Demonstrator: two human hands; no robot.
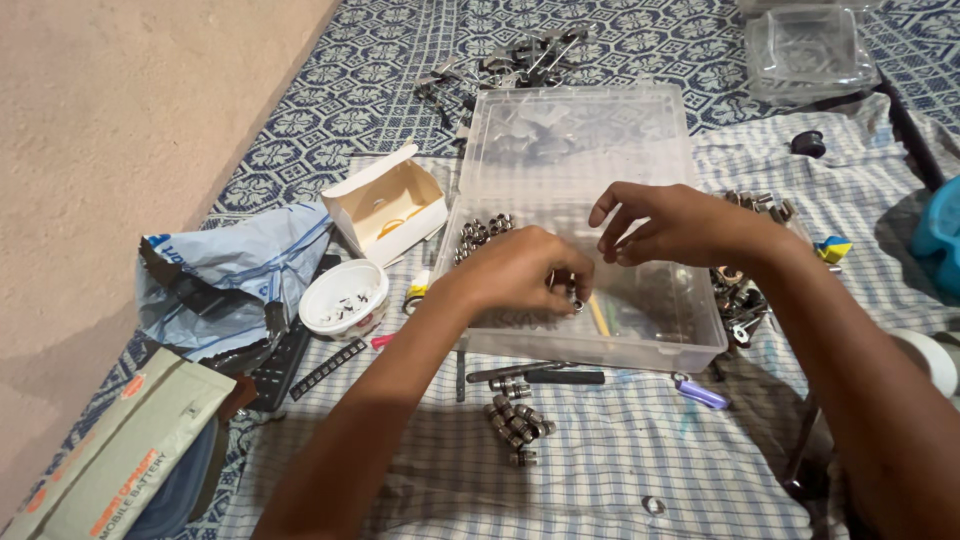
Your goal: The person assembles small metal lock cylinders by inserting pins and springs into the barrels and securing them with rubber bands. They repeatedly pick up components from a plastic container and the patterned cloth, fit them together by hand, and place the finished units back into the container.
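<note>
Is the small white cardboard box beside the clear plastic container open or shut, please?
Open: the small white cardboard box has its flap raised, showing yellow pieces inside.

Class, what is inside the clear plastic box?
Inside the clear plastic box lie small metal connectors at the back left and a yellow stick. The left hand and right hand cover the middle.

Home floor workspace, patterned mat (pixel 330 110), checked cloth (pixel 620 460), scattered metal parts (pixel 515 425)
</note>
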